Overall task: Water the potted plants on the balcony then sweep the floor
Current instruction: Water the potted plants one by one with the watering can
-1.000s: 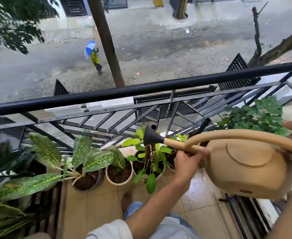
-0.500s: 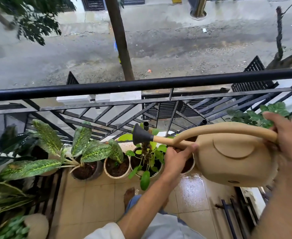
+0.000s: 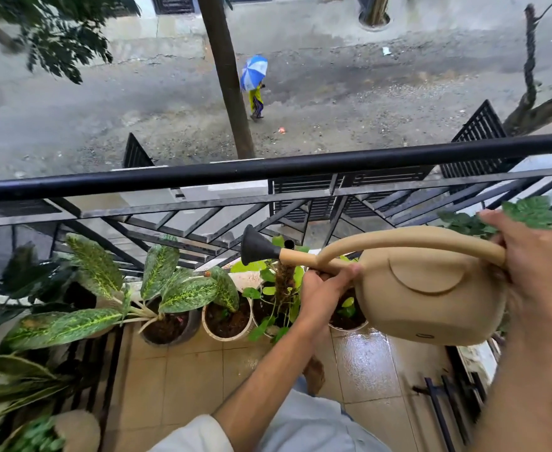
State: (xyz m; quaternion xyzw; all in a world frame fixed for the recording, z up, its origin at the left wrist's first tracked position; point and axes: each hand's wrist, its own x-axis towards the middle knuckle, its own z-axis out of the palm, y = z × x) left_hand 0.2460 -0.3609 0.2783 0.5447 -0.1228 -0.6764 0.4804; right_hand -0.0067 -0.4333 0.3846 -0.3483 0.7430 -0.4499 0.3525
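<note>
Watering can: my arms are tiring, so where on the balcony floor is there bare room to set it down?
The dry tiles between the row of pots and the person's legs are bare. The wet tiles right of them are bare too. Along the railing and at the left it is crowded with plants.

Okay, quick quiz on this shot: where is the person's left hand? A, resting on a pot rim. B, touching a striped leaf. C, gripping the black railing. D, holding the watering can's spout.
D: the left hand is wrapped around the tan spout of the watering can, just behind its black rose.
</note>
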